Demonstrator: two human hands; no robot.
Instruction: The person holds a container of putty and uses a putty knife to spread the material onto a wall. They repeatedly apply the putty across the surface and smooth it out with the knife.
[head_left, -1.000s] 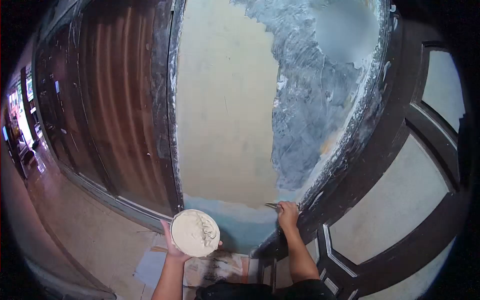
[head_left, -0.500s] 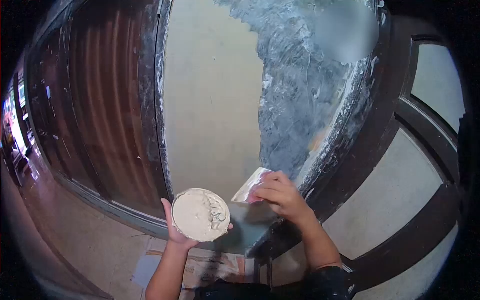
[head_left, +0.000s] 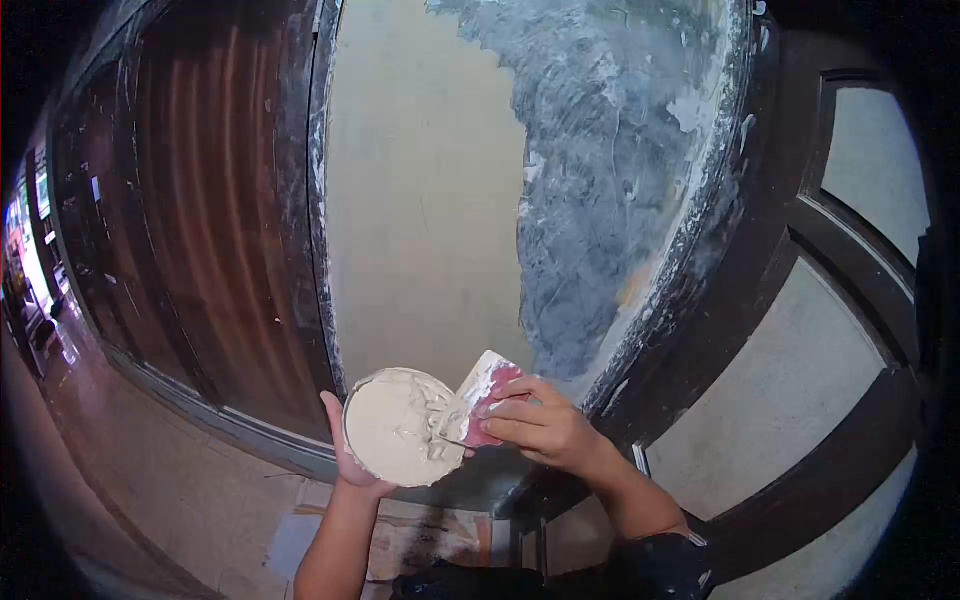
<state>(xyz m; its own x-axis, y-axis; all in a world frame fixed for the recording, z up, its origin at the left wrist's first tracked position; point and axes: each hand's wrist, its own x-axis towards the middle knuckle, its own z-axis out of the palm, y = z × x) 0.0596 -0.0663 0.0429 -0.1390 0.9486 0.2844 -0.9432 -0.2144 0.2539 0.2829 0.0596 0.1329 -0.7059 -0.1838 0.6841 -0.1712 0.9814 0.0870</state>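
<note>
My left hand point(head_left: 352, 462) holds up a round tub of cream-coloured putty point(head_left: 388, 430) from below, its thumb along the left side. The putty's surface is smooth at the left and churned at the right. In my right hand point(head_left: 540, 425) is a pink-and-white putty spreader point(head_left: 488, 395), pinched between thumb and fingers. The spreader's lower left edge meets the churned putty at the tub's right side. Behind both hands stands a wall panel, with a smooth cream coat point(head_left: 425, 200) on its left and a bare, streaky grey area point(head_left: 590, 220) on its right.
A dark wooden frame with a brown curtain behind glass point(head_left: 215, 190) flanks the panel on the left. To the right is a dark door with pale panels point(head_left: 790, 380). Stained cardboard point(head_left: 430, 540) lies on the tiled floor point(head_left: 190, 450) below.
My right hand has brought the spreader down and left, from in front of the wall to the putty. The tub has barely moved.
</note>
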